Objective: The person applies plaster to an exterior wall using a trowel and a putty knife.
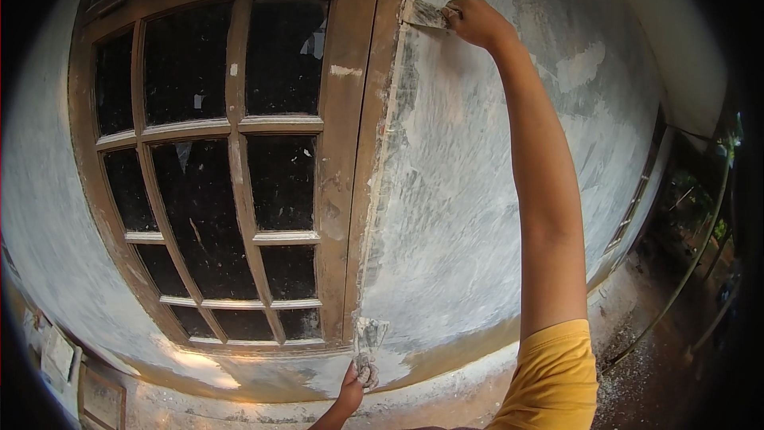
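My right hand (pixel 482 22) is raised high and closed round the handle of a putty knife (pixel 427 14). Its broad, smeared blade lies against the wall (pixel 461 151), right beside the upper part of the brown wooden window frame (pixel 390 48). Low in the view, my left hand (pixel 348 392) grips a second putty knife (pixel 371 336), blade upward and coated with grey-white filler. That blade is near the frame's lower right corner; I cannot tell whether it touches the wall. Patchy pale filler covers much of the grey wall.
Dark glass panes (pixel 195 64) with white specks fill the window's wooden grid. An ochre band (pixel 469 354) runs along the wall's lower part, above a pale ledge. At far right, a thin bent pole (pixel 700 247) stands near plants. Boards (pixel 60 362) lean at lower left.
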Motion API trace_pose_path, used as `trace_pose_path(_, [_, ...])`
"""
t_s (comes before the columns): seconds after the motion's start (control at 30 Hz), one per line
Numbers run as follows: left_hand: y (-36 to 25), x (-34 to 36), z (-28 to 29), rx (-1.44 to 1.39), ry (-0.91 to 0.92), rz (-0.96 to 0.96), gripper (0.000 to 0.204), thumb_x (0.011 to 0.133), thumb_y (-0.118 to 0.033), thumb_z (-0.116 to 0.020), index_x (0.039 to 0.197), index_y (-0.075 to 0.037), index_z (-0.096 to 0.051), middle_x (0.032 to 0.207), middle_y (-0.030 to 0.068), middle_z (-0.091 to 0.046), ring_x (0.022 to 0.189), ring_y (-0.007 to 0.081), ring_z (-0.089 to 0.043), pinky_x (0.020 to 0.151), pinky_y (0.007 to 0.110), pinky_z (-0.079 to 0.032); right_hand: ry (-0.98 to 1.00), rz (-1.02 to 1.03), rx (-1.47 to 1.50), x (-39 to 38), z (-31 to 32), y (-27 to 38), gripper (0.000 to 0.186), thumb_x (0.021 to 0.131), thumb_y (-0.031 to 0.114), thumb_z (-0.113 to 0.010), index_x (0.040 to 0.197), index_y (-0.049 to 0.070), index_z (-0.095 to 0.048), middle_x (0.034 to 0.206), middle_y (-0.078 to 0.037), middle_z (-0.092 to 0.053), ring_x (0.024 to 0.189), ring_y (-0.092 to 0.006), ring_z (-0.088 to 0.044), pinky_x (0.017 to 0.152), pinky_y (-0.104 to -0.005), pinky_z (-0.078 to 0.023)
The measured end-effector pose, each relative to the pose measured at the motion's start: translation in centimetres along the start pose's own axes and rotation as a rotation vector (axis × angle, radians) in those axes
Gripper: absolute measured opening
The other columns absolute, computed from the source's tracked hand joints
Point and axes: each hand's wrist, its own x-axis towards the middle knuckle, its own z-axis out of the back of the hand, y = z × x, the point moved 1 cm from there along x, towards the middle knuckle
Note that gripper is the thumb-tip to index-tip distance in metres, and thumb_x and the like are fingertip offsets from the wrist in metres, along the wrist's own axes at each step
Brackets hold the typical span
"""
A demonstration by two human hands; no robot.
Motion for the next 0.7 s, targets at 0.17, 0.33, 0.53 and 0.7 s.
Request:
trace_pose_path(0.17, [0.2,0.1,0.3,0.010,-0.028,0.032,0.024,0.099,-0.012,-0.044,0.123,-0.009,-0.040,0.082,0.0026,-0.048,0.065,0.0108,-0.043,0.056,0.025,-0.037,0.009,-0.008,-0.011,-0.7,0.7,0.7,0.027,0.088,0.022,-0.048,0.094,0.004,-0.067,0.086,-0.020,-0.066,0.080,-0.0384,-0.060,0.074,-0.0440,-0.047])
trace_pose_path(0.33, [0.2,0.1,0.1,-0.007,0.004,0.043,0.023,0.100,-0.013,-0.044,0.122,-0.008,-0.040,0.084,0.0035,-0.048,0.067,0.0111,-0.043,0.056,0.025,-0.038,0.020,-0.003,-0.035,-0.9,0.5,0.1,0.027,0.087,0.021,-0.048,0.096,0.005,-0.068,0.087,-0.019,-0.067,0.081,-0.0378,-0.061,0.075,-0.0442,-0.048])
trace_pose_path(0.53, [0.3,0.2,0.3,0.002,0.025,0.040,0.022,0.100,-0.015,-0.044,0.121,-0.008,-0.040,0.083,0.0034,-0.048,0.066,0.0113,-0.043,0.056,0.025,-0.038,-0.003,0.017,-0.040,-0.9,0.0,-0.1,0.028,0.089,0.023,-0.049,0.097,0.005,-0.068,0.089,-0.020,-0.067,0.081,-0.0381,-0.061,0.074,-0.0446,-0.048])
trace_pose_path(0.7, [-0.1,0.3,0.3,0.014,0.000,0.046,0.022,0.100,-0.015,-0.044,0.120,-0.008,-0.040,0.082,0.0031,-0.047,0.065,0.0113,-0.043,0.056,0.025,-0.039,0.015,-0.014,-0.048,-1.5,0.3,0.3,0.028,0.090,0.025,-0.050,0.098,0.005,-0.068,0.090,-0.019,-0.067,0.082,-0.0379,-0.062,0.075,-0.0446,-0.048])
